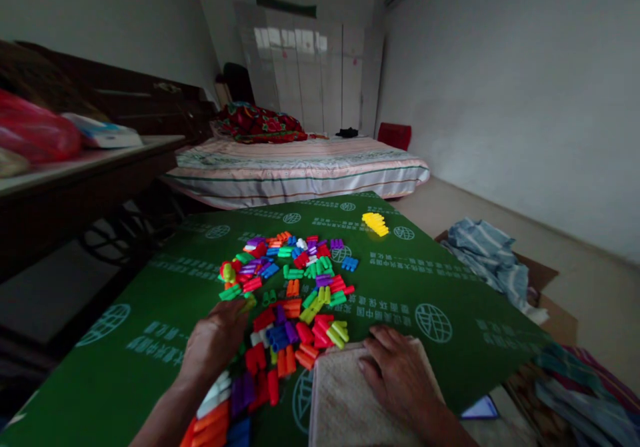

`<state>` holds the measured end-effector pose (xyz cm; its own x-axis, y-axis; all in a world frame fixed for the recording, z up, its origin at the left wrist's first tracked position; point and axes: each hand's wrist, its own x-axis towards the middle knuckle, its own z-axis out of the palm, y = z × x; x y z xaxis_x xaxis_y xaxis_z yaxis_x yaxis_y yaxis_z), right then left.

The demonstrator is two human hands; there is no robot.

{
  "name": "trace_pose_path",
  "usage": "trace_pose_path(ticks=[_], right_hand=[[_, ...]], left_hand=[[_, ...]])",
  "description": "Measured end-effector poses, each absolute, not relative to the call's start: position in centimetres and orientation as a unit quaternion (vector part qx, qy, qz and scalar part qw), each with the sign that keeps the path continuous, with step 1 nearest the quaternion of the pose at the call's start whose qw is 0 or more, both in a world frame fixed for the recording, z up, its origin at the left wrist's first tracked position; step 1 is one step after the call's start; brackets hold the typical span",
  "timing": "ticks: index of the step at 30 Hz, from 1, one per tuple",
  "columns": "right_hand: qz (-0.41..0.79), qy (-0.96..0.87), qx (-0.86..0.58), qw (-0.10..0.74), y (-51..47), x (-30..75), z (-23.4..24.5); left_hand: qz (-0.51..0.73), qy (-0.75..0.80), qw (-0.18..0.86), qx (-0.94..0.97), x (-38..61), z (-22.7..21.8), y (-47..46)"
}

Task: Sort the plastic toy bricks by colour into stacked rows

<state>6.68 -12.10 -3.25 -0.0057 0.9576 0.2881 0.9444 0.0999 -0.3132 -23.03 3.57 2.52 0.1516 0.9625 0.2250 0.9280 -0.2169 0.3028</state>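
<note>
While the left hand pinches a yellow-green plastic piece beside the multicoloured plastic tubes on the green printed counter, the right hand rests loosely spread on a beige rectangular pad, near right.

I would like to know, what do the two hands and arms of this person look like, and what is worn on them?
The left hand and the right hand are bare, with no gloves. No sleeve, watch or bracelet shows on either forearm as far as the picture reaches. Small details, such as rings, are too dim to judge.
</note>
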Motion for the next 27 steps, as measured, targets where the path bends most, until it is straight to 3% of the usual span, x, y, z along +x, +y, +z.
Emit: trace_pose_path(ticks=[6, 14, 20, 27], right_hand=[[0.050, -0.692, -0.680, 0.237, -11.9, 6.1, -1.8], [0.034, -0.735, -0.535, 0.416, -11.9, 3.0, -2.4], [0.048, -0.764, -0.499, 0.406, -11.9, 2.8, -1.7], [-0.015, -0.756, -0.464, 0.461, -11.4, 4.0, -2.6]], left_hand=[[0.276, 0.564, 0.201, 0.752, -18.7, 3.4, -0.7], [0.320, 0.503, 0.385, 0.705, -12.9, 1.7, -6.8], [0.337, 0.490, 0.504, 0.626, -12.1, -0.4, -8.4], [0.359, 0.431, 0.576, 0.594, -11.5, -1.5, -8.4]])
